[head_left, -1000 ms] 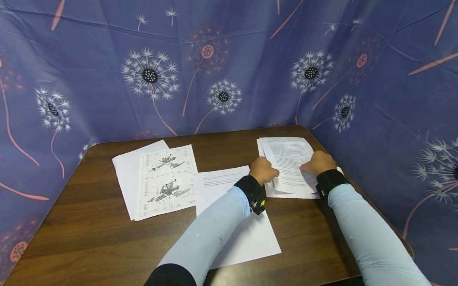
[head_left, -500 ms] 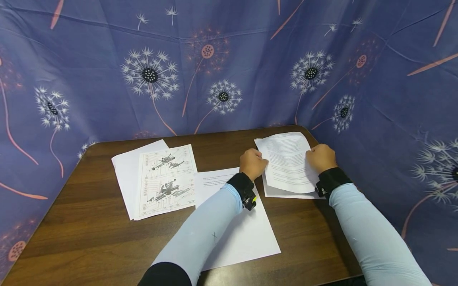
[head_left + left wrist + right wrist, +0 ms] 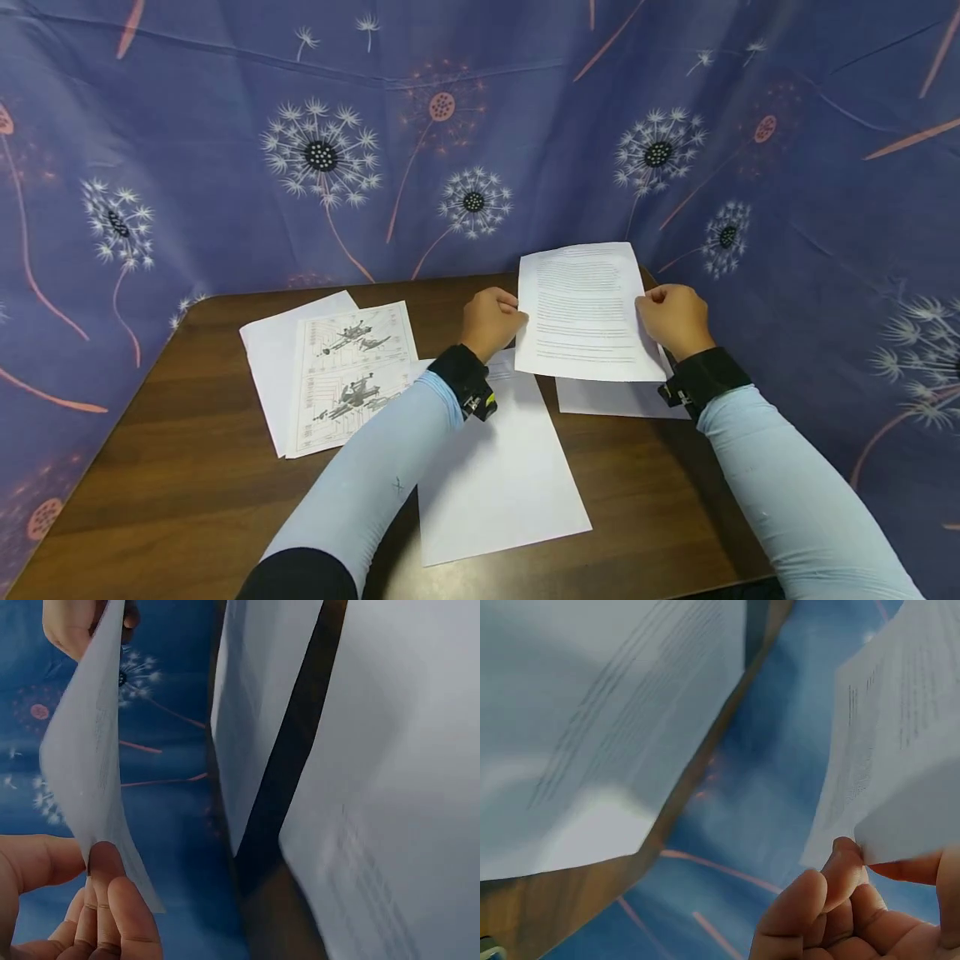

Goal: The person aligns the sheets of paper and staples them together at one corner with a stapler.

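A printed sheet of paper (image 3: 585, 312) is held up off the table at the back right, text side facing the head camera. My left hand (image 3: 491, 323) pinches its left edge between thumb and fingers. On the opposite edge my right hand (image 3: 675, 318) has the same kind of pinch. In the left wrist view the lifted paper (image 3: 86, 750) is seen nearly edge-on and bowed. The right wrist view shows the thumb and fingertips (image 3: 844, 862) meeting at the paper's edge. Below it, another sheet (image 3: 618, 400) lies on the table, mostly hidden.
A mostly blank sheet (image 3: 498, 492) lies at the table's middle, under my left forearm. To the left, a page with machine drawings (image 3: 352, 375) overlaps white sheets (image 3: 266, 358). The wooden table (image 3: 172, 467) meets a blue dandelion-patterned cloth (image 3: 450, 50) behind and at right.
Both hands have taken hold of the printed sheet's sides and raised it off the sheet below, up and slightly left. The left hand has moved left and up.
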`<state>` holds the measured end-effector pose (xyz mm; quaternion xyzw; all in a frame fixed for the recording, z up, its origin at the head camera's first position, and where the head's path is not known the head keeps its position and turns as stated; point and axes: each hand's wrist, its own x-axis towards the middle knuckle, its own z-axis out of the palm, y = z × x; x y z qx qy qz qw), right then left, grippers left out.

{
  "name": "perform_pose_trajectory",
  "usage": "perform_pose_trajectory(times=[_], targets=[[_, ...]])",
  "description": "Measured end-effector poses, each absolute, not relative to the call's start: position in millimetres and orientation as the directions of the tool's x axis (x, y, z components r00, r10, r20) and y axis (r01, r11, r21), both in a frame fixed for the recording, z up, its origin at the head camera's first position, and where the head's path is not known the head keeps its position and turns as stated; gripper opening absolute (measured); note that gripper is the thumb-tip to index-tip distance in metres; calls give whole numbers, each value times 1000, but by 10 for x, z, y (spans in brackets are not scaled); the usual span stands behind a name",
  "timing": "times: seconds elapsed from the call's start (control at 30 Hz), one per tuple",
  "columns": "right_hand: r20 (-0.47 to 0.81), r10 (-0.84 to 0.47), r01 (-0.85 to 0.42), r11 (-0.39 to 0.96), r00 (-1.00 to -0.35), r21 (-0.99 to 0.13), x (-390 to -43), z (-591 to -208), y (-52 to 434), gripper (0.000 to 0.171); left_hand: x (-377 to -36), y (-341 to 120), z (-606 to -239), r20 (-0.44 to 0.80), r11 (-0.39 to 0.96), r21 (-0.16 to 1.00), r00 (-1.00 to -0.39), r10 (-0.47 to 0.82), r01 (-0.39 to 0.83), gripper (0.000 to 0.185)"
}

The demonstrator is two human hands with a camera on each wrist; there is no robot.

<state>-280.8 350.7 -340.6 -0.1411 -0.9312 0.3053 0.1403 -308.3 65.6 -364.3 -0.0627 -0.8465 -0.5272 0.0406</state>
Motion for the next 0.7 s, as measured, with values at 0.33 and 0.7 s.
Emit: perform_pose_trajectory(times=[0.33,0.7], targets=[[221,248,45,754,-943,-656,-2674,-3250,3174,37,-2859,202,-3320,178,451,864,-974,139,223,20],[318,144,-109,745,-937,-658,-2444,-2984,2930,33,-2568,-206,-3019,257,485,806,-939,228,339,15]])
